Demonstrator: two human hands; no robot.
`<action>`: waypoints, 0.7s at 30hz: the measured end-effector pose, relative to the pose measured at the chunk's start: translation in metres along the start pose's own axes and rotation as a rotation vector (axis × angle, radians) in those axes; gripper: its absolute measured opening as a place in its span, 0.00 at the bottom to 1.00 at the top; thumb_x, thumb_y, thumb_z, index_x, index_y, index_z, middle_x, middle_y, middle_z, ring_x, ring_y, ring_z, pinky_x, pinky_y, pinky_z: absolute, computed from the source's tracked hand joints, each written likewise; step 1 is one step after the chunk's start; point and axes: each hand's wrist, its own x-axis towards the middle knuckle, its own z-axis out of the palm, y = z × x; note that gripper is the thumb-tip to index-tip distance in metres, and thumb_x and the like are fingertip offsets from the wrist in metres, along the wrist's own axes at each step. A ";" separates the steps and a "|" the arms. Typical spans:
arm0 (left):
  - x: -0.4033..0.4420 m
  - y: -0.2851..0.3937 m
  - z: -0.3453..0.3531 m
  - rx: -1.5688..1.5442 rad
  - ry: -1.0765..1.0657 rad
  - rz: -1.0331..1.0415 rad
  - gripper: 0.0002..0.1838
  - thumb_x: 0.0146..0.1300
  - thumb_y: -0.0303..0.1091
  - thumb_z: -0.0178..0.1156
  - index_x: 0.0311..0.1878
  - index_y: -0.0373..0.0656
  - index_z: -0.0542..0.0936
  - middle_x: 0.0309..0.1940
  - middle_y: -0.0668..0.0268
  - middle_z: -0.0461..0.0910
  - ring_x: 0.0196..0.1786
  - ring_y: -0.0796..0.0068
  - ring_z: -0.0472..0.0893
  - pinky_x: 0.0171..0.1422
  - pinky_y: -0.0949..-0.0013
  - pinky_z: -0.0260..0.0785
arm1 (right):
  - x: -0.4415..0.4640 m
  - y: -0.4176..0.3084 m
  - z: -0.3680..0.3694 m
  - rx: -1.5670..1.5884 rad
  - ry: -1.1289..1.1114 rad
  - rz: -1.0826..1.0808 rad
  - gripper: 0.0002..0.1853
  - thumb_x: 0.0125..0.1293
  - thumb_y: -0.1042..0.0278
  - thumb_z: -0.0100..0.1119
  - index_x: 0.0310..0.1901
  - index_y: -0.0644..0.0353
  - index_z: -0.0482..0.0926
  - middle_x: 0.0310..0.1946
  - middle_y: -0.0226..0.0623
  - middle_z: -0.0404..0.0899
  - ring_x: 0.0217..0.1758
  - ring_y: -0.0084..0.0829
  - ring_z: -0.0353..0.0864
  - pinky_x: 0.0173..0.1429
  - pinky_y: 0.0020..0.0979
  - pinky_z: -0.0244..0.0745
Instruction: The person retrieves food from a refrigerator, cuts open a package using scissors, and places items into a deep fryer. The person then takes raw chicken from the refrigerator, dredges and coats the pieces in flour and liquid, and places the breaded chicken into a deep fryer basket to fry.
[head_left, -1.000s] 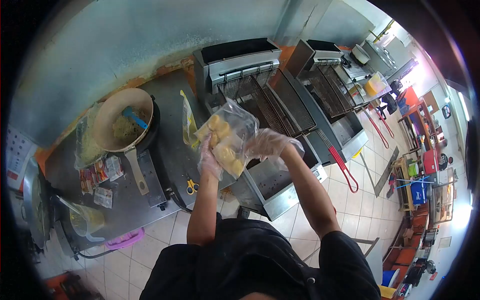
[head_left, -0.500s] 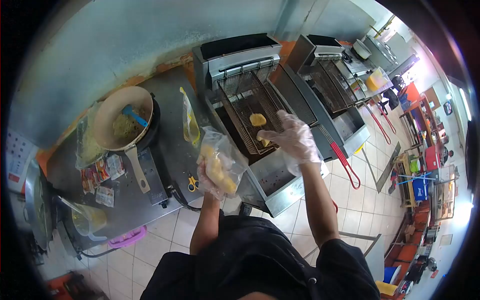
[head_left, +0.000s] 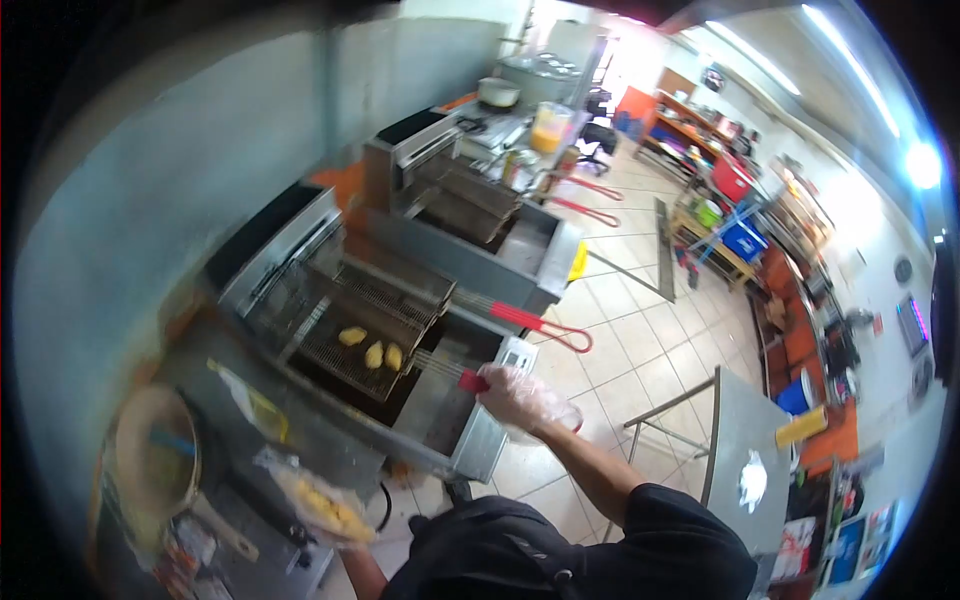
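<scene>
My right hand (head_left: 512, 397), in a clear plastic glove, is closed round the red handle (head_left: 474, 381) of a wire fryer basket (head_left: 345, 372). Several yellow pieces (head_left: 374, 355) lie in that basket, which sits over the nearer fryer (head_left: 440, 405). Low on the left, my left hand (head_left: 352, 553) is mostly hidden beneath a clear plastic bag (head_left: 318, 500) of yellow pieces and holds it above the edge of the metal counter.
A pan (head_left: 150, 455) with a blue utensil stands at the lower left, near a yellow-marked packet (head_left: 250, 400). A second fryer (head_left: 500, 250) has red-handled baskets. To the right is a metal table (head_left: 745, 440) with a crumpled white item (head_left: 752, 480).
The view has swung right. My right hand has left the bag, let go of pieces in the basket and grasped its handle. My left hand still holds the bag, now lower in view.
</scene>
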 end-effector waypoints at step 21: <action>-0.106 -0.010 0.041 0.223 0.129 0.065 0.33 0.72 0.57 0.48 0.70 0.43 0.65 0.65 0.58 0.72 0.65 0.60 0.73 0.68 0.58 0.68 | 0.017 0.065 0.119 0.021 -0.139 -0.142 0.20 0.59 0.58 0.63 0.52 0.56 0.80 0.47 0.51 0.82 0.50 0.48 0.83 0.52 0.46 0.76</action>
